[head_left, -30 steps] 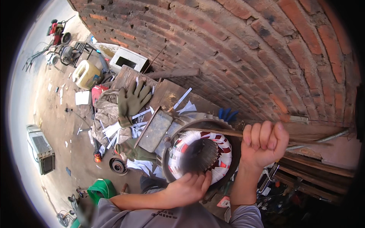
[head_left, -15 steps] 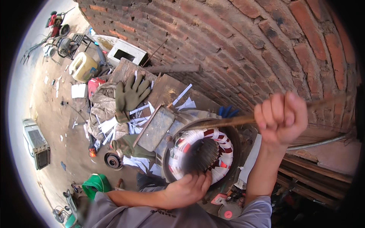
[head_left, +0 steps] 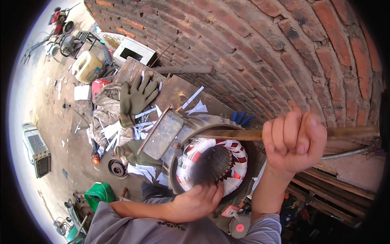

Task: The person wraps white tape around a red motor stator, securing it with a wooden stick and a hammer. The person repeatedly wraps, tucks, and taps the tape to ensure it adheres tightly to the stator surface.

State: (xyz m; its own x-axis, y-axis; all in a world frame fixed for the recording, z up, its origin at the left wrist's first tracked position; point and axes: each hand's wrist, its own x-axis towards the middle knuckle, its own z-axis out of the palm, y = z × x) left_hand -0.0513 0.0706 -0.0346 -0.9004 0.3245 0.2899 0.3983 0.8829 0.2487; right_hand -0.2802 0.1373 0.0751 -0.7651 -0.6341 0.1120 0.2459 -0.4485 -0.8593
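Note:
An electric motor's open housing (head_left: 200, 124) stands in front of me, its ring-shaped winding (head_left: 239, 164) wrapped in white tape with dark red patches. The slotted bore in the middle is dark and partly blurred. My right hand (head_left: 295, 140), raised to the right of the housing, is closed round a long wooden stick (head_left: 231, 134). The stick's left end lies across the housing's far rim. My left hand (head_left: 199, 202) is at the winding's near side, fingers curled and pressed together over its inner edge. Whatever they pinch is hidden.
A brick wall (head_left: 227, 44) rises behind the bench. Left of the motor lie a green work glove (head_left: 138, 97), white paper scraps (head_left: 111, 130) and crumpled cloth (head_left: 109, 101). A green bucket (head_left: 99, 195) stands on the floor. Wooden boards (head_left: 329, 191) are at the right.
My right hand and the stick have shifted slightly left and nearer to me, and the stick lies more level. My left hand stays at the winding's near edge. The whole view has shifted a little.

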